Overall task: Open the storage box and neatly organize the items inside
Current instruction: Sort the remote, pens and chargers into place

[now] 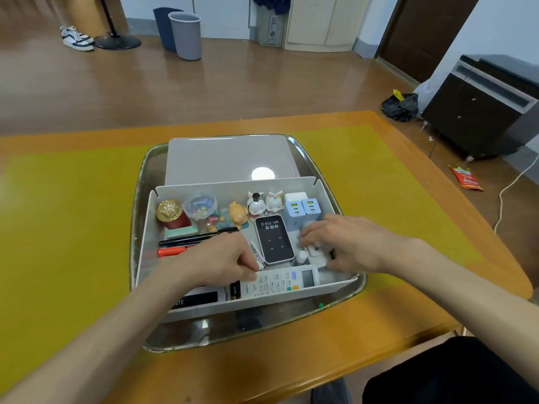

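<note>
The white storage box [233, 186] stands open on a metal tray [139, 199], and its lid [221, 158] lies flat behind it. Inside are a white remote control [280, 282] along the front wall, a black Wi-Fi device [274, 239], two blue chargers [302, 211], small animal figurines [264, 202], a jar of clips [200, 207], a gold-topped red pot [172, 215], black pens [192, 239] and an orange marker [172, 252]. My left hand [221, 258] pinches the remote's left end. My right hand [347, 243] closes around a small white plug [316, 253] at the box's right side.
The tray sits on a yellow mat [73, 228] on a wooden table [393, 316]. A black box [198, 298] lies under the remote's left end. Beyond the table are bins [186, 35], a dark cabinet [481, 112] and a white cable [507, 193] on the floor.
</note>
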